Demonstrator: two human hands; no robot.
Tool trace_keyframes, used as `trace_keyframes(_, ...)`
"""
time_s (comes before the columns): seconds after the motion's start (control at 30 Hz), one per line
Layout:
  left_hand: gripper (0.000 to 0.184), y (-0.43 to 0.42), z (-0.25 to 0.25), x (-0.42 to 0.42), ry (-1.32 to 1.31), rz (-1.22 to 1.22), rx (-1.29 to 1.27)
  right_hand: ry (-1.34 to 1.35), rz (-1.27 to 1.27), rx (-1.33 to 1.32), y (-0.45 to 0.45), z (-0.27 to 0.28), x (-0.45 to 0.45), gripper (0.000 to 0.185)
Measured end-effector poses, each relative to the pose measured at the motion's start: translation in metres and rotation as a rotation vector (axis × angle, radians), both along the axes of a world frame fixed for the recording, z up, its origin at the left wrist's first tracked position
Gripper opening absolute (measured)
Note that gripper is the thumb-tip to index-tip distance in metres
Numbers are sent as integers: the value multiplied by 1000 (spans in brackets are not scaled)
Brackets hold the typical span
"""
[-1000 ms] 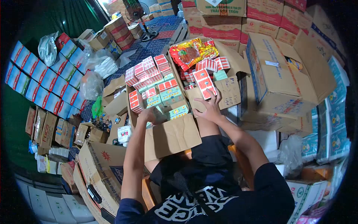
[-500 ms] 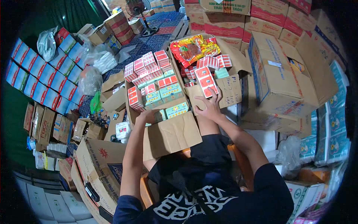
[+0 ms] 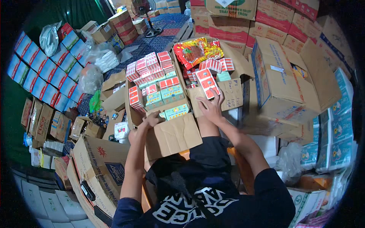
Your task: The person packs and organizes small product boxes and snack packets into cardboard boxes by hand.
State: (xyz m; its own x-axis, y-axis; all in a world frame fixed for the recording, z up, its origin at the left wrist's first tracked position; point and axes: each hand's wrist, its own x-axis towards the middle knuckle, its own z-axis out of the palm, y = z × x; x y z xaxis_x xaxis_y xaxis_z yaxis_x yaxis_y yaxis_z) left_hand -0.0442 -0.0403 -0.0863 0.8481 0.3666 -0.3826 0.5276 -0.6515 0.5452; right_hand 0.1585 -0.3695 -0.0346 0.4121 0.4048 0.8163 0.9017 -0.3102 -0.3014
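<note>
My right hand [image 3: 212,108] is closed on the near end of a row of small red-and-white boxes [image 3: 207,81], which lies tilted over the written-on flap of the right-hand carton. At the near left corner of the left-hand carton [image 3: 173,137], my left hand [image 3: 153,119] reaches in beside a light green box [image 3: 176,111]; its fingertips are partly hidden. That carton also holds stacked red-and-white boxes [image 3: 147,65] and more green boxes [image 3: 172,92]. A red-and-yellow food packet [image 3: 198,52] lies on the far part of the right-hand carton.
A large open carton [image 3: 283,78] stands to my right, with stacked red-and-brown cartons [image 3: 228,28] behind. On the left are blue-and-red boxes [image 3: 47,72], a Bimi-labelled white pack [image 3: 121,130] and a tall carton [image 3: 97,167]. A fan [image 3: 146,15] stands at the back.
My left hand has shifted slightly down and right at the carton's corner. My right hand stays on the red-and-white boxes. The whole view has shifted a little.
</note>
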Motion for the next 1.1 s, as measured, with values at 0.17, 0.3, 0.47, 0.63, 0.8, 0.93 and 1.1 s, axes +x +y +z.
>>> trace_keyframes(0.17, 85, -39, 23, -14, -19, 103, 364, 1, -13, 96, 1, -1, 4, 39)
trace_keyframes(0.3, 73, -42, 21, -24, -199, 169, 258, -5, -35, 105, -4, 2, 6, 42)
trace_keyframes(0.47, 65, -57, 42, -30, -132, 240, 143, -23, -59, 20, -9, 6, 4, 44)
trace_keyframes(0.63, 60, -54, 34, -30, -191, 216, 222, -29, -101, -41, -7, 4, 6, 42)
trace_keyframes(0.8, 61, -62, 36, -35, -170, 229, 258, 4, -99, -14, -4, 13, 5, 36)
trace_keyframes(0.93, 61, -67, 35, -38, -192, 211, 301, 59, -92, -24, -6, 26, 2, 31)
trace_keyframes(1.1, 57, -82, 43, -47, -221, 203, 404, 87, -100, -15, -8, 29, -4, 29)
